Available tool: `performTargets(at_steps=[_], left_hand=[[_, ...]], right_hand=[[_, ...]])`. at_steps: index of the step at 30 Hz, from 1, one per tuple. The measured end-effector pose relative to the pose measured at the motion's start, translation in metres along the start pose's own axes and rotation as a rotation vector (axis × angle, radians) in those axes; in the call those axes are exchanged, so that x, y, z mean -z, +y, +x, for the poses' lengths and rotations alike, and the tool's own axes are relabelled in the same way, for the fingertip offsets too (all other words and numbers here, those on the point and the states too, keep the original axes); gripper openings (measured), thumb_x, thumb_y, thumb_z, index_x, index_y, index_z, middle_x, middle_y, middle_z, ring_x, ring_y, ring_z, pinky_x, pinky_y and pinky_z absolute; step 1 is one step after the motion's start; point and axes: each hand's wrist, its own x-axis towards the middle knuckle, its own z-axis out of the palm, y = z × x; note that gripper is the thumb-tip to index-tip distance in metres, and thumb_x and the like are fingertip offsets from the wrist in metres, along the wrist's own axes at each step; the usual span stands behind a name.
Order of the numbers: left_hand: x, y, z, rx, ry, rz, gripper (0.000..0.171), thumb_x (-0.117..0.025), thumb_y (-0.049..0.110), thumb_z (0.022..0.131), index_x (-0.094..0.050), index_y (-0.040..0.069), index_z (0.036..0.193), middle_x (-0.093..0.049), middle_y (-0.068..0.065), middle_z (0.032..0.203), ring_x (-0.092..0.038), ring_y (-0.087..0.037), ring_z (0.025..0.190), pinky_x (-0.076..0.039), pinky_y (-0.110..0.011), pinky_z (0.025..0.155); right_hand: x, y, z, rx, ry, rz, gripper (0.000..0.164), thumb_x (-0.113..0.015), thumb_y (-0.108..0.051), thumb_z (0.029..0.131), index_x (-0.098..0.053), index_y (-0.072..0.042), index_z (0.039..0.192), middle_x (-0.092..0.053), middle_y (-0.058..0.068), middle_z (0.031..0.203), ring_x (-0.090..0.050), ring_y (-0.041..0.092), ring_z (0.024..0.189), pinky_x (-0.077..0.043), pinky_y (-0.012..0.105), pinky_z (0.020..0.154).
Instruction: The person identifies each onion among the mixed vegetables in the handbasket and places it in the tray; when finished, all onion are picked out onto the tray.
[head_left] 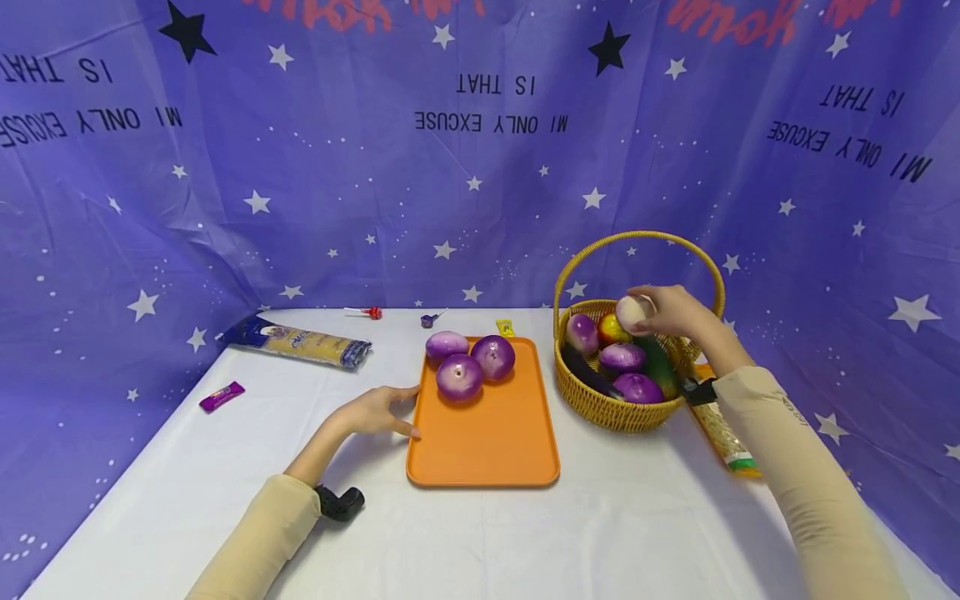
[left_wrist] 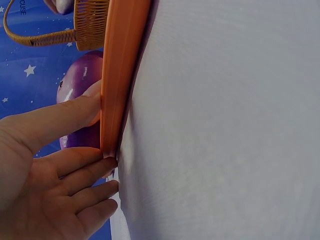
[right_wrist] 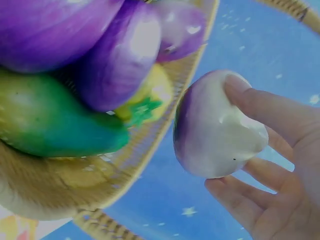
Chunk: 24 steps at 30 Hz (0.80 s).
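My right hand (head_left: 663, 310) holds a white-and-purple toy onion (right_wrist: 217, 125) between thumb and fingers, above the back right of the wicker basket (head_left: 626, 419). Inside the basket lie several purple onions (head_left: 637, 388), a dark eggplant (head_left: 587, 372), a red-yellow fruit (head_left: 612, 328) and a green vegetable (right_wrist: 55, 117). At the left rim of the orange tray (head_left: 487, 454), my left hand (head_left: 371, 410) pinches the edge: its thumb reaches over the rim, with fingertips against the side. Three purple onions (head_left: 460, 377) sit together at the far left of the tray.
A pasta packet (head_left: 300, 343) lies at the back left, near a purple-wrapped sweet (head_left: 222, 397). Behind the tray are a red lollipop (head_left: 373, 312), a purple lollipop (head_left: 428, 320) and a yellow-wrapped sweet (head_left: 506, 327). Another food packet (head_left: 720, 433) lies right of the basket, partly under the right arm.
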Motion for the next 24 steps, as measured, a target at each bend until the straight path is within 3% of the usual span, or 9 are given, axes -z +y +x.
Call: performTargets(at_steps=[6, 12, 14, 19, 24], left_hand=[[0.0, 0.0, 0.0, -0.005, 0.0, 0.003, 0.085, -0.082, 0.029, 0.076, -0.041, -0.004, 0.143, -0.045, -0.028, 0.14, -0.04, -0.044, 0.13, -0.032, -0.055, 0.107], [0.0, 0.0, 0.0, 0.0, -0.003, 0.0, 0.085, -0.083, 0.03, 0.076, -0.042, -0.004, 0.142, -0.045, -0.029, 0.139, -0.04, -0.045, 0.13, -0.032, -0.055, 0.107], [0.0, 0.0, 0.0, -0.001, -0.004, 0.0, 0.085, -0.083, 0.03, 0.076, -0.042, -0.004, 0.142, -0.045, -0.029, 0.139, -0.04, -0.045, 0.13, -0.032, -0.055, 0.107], [0.0, -0.002, 0.001, -0.005, -0.001, 0.004, 0.086, -0.083, 0.03, 0.076, -0.042, -0.004, 0.142, -0.046, -0.028, 0.139, -0.041, -0.044, 0.129, -0.032, -0.055, 0.107], [0.0, -0.001, 0.001, 0.002, -0.002, 0.0, 0.086, -0.083, 0.03, 0.076, -0.042, -0.004, 0.143, -0.045, -0.028, 0.14, -0.04, -0.044, 0.13, -0.032, -0.055, 0.107]], right_hand=[[0.006, -0.022, -0.021, 0.086, 0.072, 0.029, 0.066, -0.081, -0.023, 0.079, -0.053, -0.002, 0.136, -0.058, 0.025, 0.126, -0.056, 0.042, 0.107, -0.047, 0.058, 0.087], [0.002, -0.049, -0.046, 0.212, 0.148, 0.07, 0.065, -0.08, -0.02, 0.081, -0.052, -0.006, 0.138, -0.057, 0.019, 0.132, -0.058, 0.031, 0.095, -0.049, 0.046, 0.077], [-0.002, -0.058, -0.052, 0.255, 0.174, 0.081, 0.065, -0.08, -0.02, 0.081, -0.052, -0.006, 0.138, -0.057, 0.018, 0.132, -0.058, 0.028, 0.092, -0.049, 0.043, 0.076], [-0.019, -0.082, -0.059, 0.354, 0.243, 0.111, 0.067, -0.083, -0.022, 0.077, -0.054, -0.006, 0.136, -0.057, 0.015, 0.133, -0.06, 0.033, 0.108, -0.051, 0.048, 0.086], [-0.042, -0.108, -0.061, 0.403, 0.233, 0.161, 0.068, -0.083, -0.026, 0.077, -0.054, -0.009, 0.136, -0.058, 0.012, 0.133, -0.06, 0.03, 0.112, -0.052, 0.046, 0.089]])
